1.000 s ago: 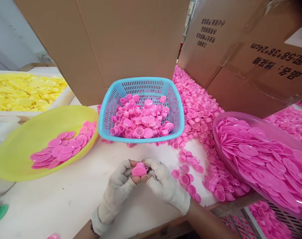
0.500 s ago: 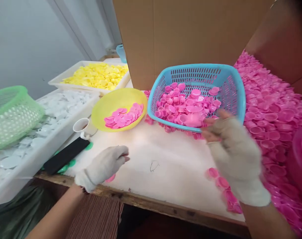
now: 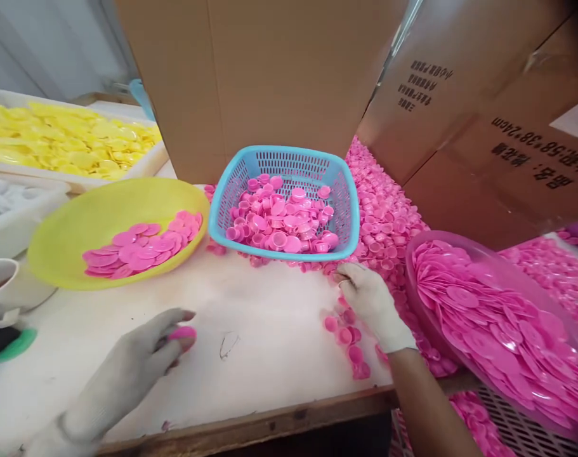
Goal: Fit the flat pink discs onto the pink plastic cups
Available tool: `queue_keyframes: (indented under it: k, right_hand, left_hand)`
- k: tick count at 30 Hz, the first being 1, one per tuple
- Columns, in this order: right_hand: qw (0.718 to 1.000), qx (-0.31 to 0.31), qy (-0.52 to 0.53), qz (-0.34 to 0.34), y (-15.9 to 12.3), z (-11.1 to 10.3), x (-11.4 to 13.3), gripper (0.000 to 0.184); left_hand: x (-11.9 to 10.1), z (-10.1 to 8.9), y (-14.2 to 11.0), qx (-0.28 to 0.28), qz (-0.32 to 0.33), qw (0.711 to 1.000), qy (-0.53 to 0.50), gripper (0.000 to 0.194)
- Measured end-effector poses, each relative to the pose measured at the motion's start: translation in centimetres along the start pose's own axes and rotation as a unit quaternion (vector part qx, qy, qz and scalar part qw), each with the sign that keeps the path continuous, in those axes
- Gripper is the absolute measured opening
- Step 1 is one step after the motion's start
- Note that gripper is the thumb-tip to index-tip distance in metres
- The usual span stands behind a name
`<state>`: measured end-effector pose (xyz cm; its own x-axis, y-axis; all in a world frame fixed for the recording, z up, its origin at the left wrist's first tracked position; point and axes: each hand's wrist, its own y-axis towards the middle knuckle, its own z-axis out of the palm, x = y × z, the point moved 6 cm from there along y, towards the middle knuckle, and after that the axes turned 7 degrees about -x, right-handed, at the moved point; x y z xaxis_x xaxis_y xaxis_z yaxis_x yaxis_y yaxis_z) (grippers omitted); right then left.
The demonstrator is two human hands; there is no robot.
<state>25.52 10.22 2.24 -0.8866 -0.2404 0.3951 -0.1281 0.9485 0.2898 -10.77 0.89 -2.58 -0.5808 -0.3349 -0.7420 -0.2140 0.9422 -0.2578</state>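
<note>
My left hand (image 3: 143,352), in a white fingerless glove, is over the left part of the white tabletop. Its thumb and fingers are closed on a small pink plastic disc (image 3: 183,332). Beyond the near right corner of the blue basket (image 3: 283,257) is my gloved right hand (image 3: 372,301). Its fingertips are bent together at the edge of the pink cup heap, and what they hold, if anything, is hidden. Several small pink cups (image 3: 344,334) lie on the table just left of that hand. Pink cups and lids (image 3: 282,219) partly fill the basket.
A yellow bowl (image 3: 79,209) with pink discs stands at left, near a white mug (image 3: 19,282). Trays of yellow (image 3: 70,143) and white pieces are behind. Cardboard boxes (image 3: 269,82) wall the back. At right, a pink basin (image 3: 429,244) overflows with discs.
The view has swung to the right, bringing the pink basin into sight. My right hand has moved off the basket's rim to the loose cups. A pink disc now shows in my left hand.
</note>
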Motion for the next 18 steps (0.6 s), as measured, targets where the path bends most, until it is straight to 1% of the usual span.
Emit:
queue_keyframes:
  k: [2, 3, 5, 6, 8, 9, 10, 11, 12, 13, 14, 16, 18]
  right_hand:
    - [0.994, 0.014, -0.103, 0.025, 0.5, 1.2, -1.0, 0.022]
    - [0.988, 0.017, -0.146, 0.042, 0.6, 1.6, -1.6, 0.026]
    - [0.978, 0.024, -0.196, 0.068, 0.8, 2.4, -2.4, 0.026]
    - [0.976, 0.025, -0.202, 0.073, 0.8, 2.6, -2.7, 0.024]
    - [0.983, 0.015, -0.170, 0.062, 0.6, 2.9, -2.5, 0.021]
    - [0.990, 0.006, -0.130, 0.045, 0.4, 2.9, -1.9, 0.020]
    - [0.997, -0.001, -0.078, 0.021, 0.2, 2.9, -1.0, 0.020]
    - [1.000, -0.002, -0.020, -0.008, -0.2, 3.0, 0.2, 0.019]
    - [0.999, 0.003, 0.037, -0.038, -0.5, 3.1, 1.6, 0.017]
    - [0.994, 0.014, 0.082, -0.065, -0.9, 3.3, 3.1, 0.016]
    - [0.990, 0.023, 0.110, -0.085, -1.2, 3.6, 4.6, 0.014]
    - [0.986, 0.033, 0.126, -0.109, -1.7, 4.1, 7.2, 0.013]
    - [0.986, 0.025, 0.120, -0.117, -2.0, 4.6, 8.8, 0.013]
  left_hand:
    - [-3.8, 2.8, 0.6, 0.058, -0.015, 0.991, -0.118, 0.041]
    - [-5.8, 4.2, 0.9, 0.087, -0.012, 0.980, -0.181, 0.042]
    - [-8.6, 6.9, 1.3, 0.145, -0.023, 0.949, -0.277, 0.044]
    - [-9.5, 8.1, 1.4, 0.175, -0.034, 0.927, -0.331, 0.045]
    - [-10.4, 10.0, 1.6, 0.217, -0.058, 0.877, -0.424, 0.045]
    - [-10.5, 10.8, 1.7, 0.228, -0.067, 0.856, -0.459, 0.043]
    - [-10.3, 11.3, 1.8, 0.234, -0.073, 0.841, -0.483, 0.041]
    - [-10.0, 11.7, 1.8, 0.236, -0.075, 0.832, -0.496, 0.038]
    - [-9.7, 12.0, 1.9, 0.237, -0.068, 0.830, -0.501, 0.035]
    - [-9.4, 12.1, 2.0, 0.233, -0.056, 0.833, -0.499, 0.034]
    - [-9.1, 12.1, 2.0, 0.225, -0.034, 0.843, -0.488, 0.034]
    - [-8.7, 11.7, 2.2, 0.196, 0.030, 0.876, -0.441, 0.036]
    - [-8.7, 10.9, 2.3, 0.162, 0.088, 0.913, -0.365, 0.038]
